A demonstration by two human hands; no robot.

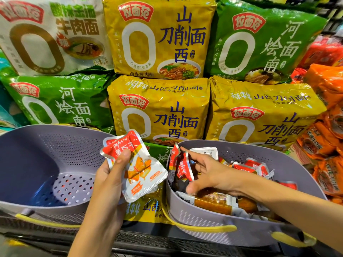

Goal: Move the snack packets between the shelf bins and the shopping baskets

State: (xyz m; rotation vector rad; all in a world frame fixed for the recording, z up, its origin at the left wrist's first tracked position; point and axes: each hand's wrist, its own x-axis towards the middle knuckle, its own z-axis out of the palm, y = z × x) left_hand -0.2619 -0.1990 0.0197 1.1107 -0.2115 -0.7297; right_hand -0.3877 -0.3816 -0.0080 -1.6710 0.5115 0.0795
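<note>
The step in hand looked like gathering packets out of the right basket [204, 219] for a transfer. The left hand [111, 175] gripped a small stack of packets [141, 167], thumb pressed on top, held between the two baskets. The right hand [209, 173] reached into the right basket and pinched a red packet [182, 166] standing on edge by the near wall; more packets lay heaped behind it. The next move probably called for lifting that packet free without dragging its neighbours, then adding it to the stack or dropping the lot into the left basket [27, 164].

The packets were flat, glossy foil pouches, red and white, with crimped edges, likely slippery when stacked. Both baskets were grey-purple moulded plastic, oval, perforated with small holes, with yellow handles [213, 228]. Behind them stood puffy, shiny noodle bags [159, 112]
</note>
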